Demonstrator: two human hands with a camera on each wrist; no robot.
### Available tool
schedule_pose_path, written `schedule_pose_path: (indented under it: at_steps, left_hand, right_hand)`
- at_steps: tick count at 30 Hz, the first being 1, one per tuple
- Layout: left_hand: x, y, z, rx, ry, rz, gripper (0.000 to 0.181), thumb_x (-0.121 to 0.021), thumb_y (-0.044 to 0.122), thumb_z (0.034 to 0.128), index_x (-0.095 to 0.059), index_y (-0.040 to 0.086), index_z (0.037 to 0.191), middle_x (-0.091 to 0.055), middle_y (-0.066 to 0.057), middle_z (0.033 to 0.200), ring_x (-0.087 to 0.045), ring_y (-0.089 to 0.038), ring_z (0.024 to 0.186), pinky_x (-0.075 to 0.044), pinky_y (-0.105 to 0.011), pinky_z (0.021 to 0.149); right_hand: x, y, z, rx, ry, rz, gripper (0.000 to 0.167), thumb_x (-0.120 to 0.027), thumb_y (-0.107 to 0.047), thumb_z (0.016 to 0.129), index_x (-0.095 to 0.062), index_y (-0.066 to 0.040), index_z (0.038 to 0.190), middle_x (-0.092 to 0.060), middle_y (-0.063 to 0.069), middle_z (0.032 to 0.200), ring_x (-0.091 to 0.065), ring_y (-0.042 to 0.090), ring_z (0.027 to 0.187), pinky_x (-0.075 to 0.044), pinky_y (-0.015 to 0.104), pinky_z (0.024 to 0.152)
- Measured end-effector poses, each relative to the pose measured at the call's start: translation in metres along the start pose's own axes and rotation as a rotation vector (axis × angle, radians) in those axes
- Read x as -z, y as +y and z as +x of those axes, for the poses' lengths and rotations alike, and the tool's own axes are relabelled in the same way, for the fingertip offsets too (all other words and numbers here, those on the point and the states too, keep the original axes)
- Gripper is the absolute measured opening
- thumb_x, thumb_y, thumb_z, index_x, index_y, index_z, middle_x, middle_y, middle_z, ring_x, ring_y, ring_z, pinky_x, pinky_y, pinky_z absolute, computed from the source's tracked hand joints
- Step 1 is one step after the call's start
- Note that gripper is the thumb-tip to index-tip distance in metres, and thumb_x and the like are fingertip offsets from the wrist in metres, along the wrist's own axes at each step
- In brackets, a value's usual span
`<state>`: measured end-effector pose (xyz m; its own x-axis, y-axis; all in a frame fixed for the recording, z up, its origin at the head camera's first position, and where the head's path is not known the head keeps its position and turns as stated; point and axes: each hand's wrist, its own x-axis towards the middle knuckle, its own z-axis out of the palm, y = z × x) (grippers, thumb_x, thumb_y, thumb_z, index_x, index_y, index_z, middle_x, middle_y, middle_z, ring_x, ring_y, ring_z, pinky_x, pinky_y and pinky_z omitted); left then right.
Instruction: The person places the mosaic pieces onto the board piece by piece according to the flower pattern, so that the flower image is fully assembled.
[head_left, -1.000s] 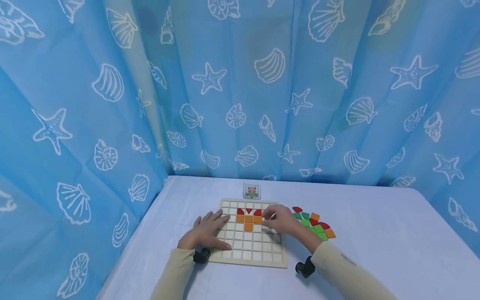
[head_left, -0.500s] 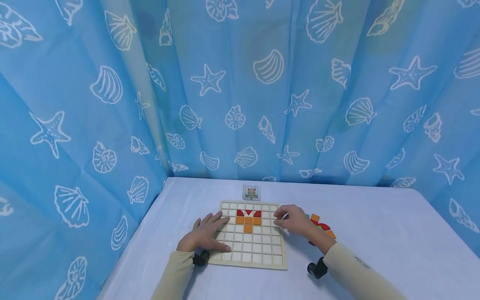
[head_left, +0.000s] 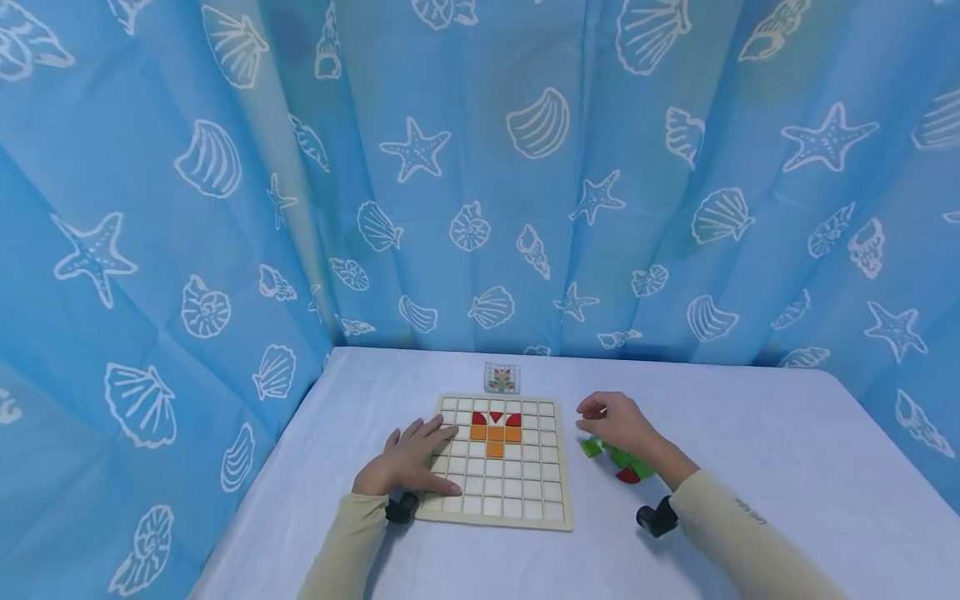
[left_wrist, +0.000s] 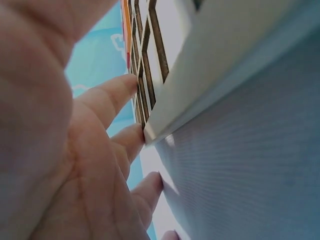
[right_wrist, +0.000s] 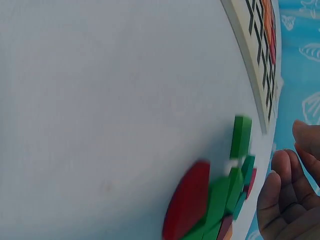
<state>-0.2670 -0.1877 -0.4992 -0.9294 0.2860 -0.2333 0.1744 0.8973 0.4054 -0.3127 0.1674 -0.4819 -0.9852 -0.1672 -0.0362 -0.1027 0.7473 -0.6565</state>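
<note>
A cream gridded board [head_left: 480,522] lies on the table, with orange squares [head_left: 495,433] and red pieces [head_left: 513,419] set in its upper middle cells. My left hand [head_left: 411,461] rests on the board's left side, fingers spread; in the left wrist view its fingertips [left_wrist: 132,137] touch the rim. Right of the board, my right hand [head_left: 618,423] is over loose coloured pieces, its fingers loosely bent. In the right wrist view I see nothing between thumb and fingers. Near it lie a green piece [head_left: 591,448] and a red curved piece [head_left: 628,475]; hand and forearm hide others.
A small card [head_left: 502,378] with a grid picture lies behind the board. White cloth covers the table [head_left: 787,467]. A blue shell-patterned curtain [head_left: 487,208] hangs at the back and left.
My right hand has moved right, from beside the orange squares on the board to the loose pieces. My left hand has stayed on the board's left side.
</note>
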Motion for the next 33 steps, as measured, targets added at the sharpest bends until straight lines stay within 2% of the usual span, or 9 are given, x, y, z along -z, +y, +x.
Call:
schedule_pose_path:
  at_steps: [6, 11, 17, 20, 25, 33]
  left_hand:
    - [-0.001, 0.000, -0.001, 0.001, -0.002, 0.014, 0.101, -0.082, 0.060, 0.0684, -0.038, 0.026, 0.153, -0.024, -0.006, 0.165, -0.015, -0.038, 0.152, -0.010, -0.066, 0.119]
    - [-0.002, 0.000, 0.000, -0.002, 0.000, 0.018, 0.101, -0.082, 0.060, 0.0687, -0.038, 0.026, 0.153, -0.024, -0.006, 0.165, -0.015, -0.038, 0.152, -0.010, -0.066, 0.119]
    - [-0.001, 0.000, 0.000, -0.007, 0.000, 0.006, 0.101, -0.082, 0.061, 0.0689, -0.038, 0.026, 0.153, -0.023, -0.006, 0.165, -0.014, -0.038, 0.152, -0.009, -0.066, 0.119]
    - [-0.001, 0.000, 0.000, -0.007, 0.000, 0.004, 0.101, -0.082, 0.060, 0.0688, -0.038, 0.025, 0.153, -0.023, -0.007, 0.165, -0.014, -0.039, 0.152, -0.009, -0.067, 0.119]
    - [0.000, -0.002, -0.002, -0.005, -0.006, 0.000, 0.101, -0.082, 0.060, 0.0693, -0.038, 0.025, 0.153, -0.023, -0.007, 0.165, -0.014, -0.039, 0.152, -0.009, -0.067, 0.119]
    - [-0.001, -0.001, 0.000, -0.018, 0.000, 0.005, 0.101, -0.082, 0.061, 0.0693, -0.038, 0.025, 0.153, -0.023, -0.007, 0.165, -0.014, -0.039, 0.152, -0.009, -0.067, 0.119]
  right_hand:
    - [0.010, 0.015, -0.002, -0.042, 0.002, 0.020, 0.022, -0.073, -0.021, 0.089, -0.070, -0.009, 0.108, -0.067, 0.006, 0.103, -0.061, 0.022, 0.095, -0.058, 0.034, 0.078]
    - [0.018, 0.030, -0.002, -0.049, 0.021, 0.022, 0.028, -0.073, -0.019, 0.090, -0.068, -0.007, 0.114, -0.067, 0.011, 0.110, -0.063, 0.026, 0.099, -0.059, 0.033, 0.077]
    - [0.027, 0.043, -0.003, -0.107, 0.004, 0.030, 0.031, -0.071, -0.019, 0.091, -0.065, -0.006, 0.119, -0.064, 0.017, 0.119, -0.062, 0.028, 0.099, -0.060, 0.033, 0.072]
    - [0.027, 0.047, -0.003, -0.122, -0.006, 0.026, 0.028, -0.071, -0.018, 0.091, -0.067, -0.006, 0.117, -0.064, 0.017, 0.119, -0.061, 0.027, 0.097, -0.059, 0.031, 0.070]
    - [0.021, 0.050, -0.001, -0.104, 0.001, -0.006, 0.023, -0.071, -0.016, 0.091, -0.071, -0.007, 0.112, -0.066, 0.015, 0.114, -0.060, 0.027, 0.099, -0.058, 0.033, 0.076]
    - [0.019, 0.044, 0.002, -0.130, -0.028, -0.071, 0.031, -0.074, -0.020, 0.089, -0.070, -0.002, 0.114, -0.066, 0.015, 0.111, -0.058, 0.026, 0.095, -0.058, 0.037, 0.079]
